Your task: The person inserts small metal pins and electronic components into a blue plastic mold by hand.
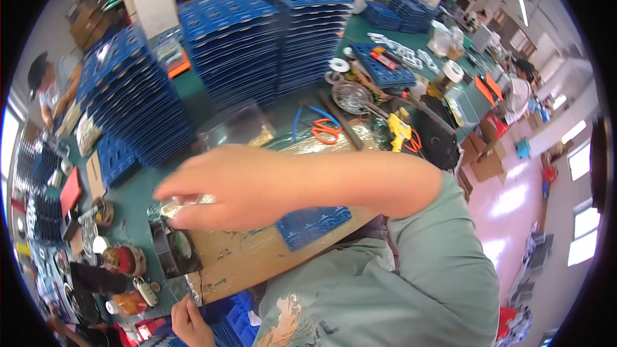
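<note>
My right hand (pixel 215 196) reaches across to the left, blurred, fingers stretched out together and thumb below. Its fingertips are at a piece of crumpled silver foil (pixel 168 206), just above a small black fan (pixel 172 249). Whether it grips the foil I cannot tell. Beneath my forearm a blue plastic tray (pixel 315 223) lies on a brown cardboard board (pixel 250 260). My left hand (pixel 187 322) sits low at the board's near corner with its fingers curled; nothing shows in it.
Tall stacks of blue trays (pixel 244 38) fill the back and left of the green table (pixel 138 196). Orange scissors (pixel 326 130), a yellow glue gun (pixel 399 132) and a metal strainer (pixel 352 97) lie behind my arm. Small jars (pixel 122 260) stand at the left. Other people work farther off.
</note>
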Available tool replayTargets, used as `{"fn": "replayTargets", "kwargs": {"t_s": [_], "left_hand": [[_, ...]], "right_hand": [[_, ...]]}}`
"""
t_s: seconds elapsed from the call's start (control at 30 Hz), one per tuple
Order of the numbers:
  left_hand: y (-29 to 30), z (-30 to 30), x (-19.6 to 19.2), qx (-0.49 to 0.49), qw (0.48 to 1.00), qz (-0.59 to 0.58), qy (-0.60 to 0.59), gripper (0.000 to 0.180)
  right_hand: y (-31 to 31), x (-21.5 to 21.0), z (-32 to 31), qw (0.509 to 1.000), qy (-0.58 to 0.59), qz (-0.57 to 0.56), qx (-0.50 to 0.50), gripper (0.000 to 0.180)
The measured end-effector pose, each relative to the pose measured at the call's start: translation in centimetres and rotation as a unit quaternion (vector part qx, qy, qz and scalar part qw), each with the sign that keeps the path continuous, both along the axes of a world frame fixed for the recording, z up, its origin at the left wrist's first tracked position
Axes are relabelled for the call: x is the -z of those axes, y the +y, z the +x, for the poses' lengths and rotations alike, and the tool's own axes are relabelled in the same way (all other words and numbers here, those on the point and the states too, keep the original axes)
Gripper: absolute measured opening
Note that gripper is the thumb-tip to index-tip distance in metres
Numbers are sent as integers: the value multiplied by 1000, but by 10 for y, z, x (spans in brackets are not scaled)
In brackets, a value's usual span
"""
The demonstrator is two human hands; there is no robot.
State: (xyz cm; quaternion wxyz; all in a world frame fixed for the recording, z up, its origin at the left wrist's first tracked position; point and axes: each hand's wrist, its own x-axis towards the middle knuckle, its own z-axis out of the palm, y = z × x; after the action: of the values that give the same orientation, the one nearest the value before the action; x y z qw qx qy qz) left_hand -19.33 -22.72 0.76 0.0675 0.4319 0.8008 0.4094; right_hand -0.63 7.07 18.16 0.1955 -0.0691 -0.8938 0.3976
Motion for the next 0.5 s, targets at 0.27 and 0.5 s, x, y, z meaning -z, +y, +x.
{"fn": "replayTargets", "kwargs": {"t_s": [0.27, 0.5], "left_hand": [[35, 47, -134, 313, 910, -269, 34, 20], [37, 17, -259, 301, 916, -135, 230, 23]], "right_hand": [[33, -21, 228, 964, -115, -41, 235, 42], [74, -44, 348, 905, -14, -148, 400, 42]]}}
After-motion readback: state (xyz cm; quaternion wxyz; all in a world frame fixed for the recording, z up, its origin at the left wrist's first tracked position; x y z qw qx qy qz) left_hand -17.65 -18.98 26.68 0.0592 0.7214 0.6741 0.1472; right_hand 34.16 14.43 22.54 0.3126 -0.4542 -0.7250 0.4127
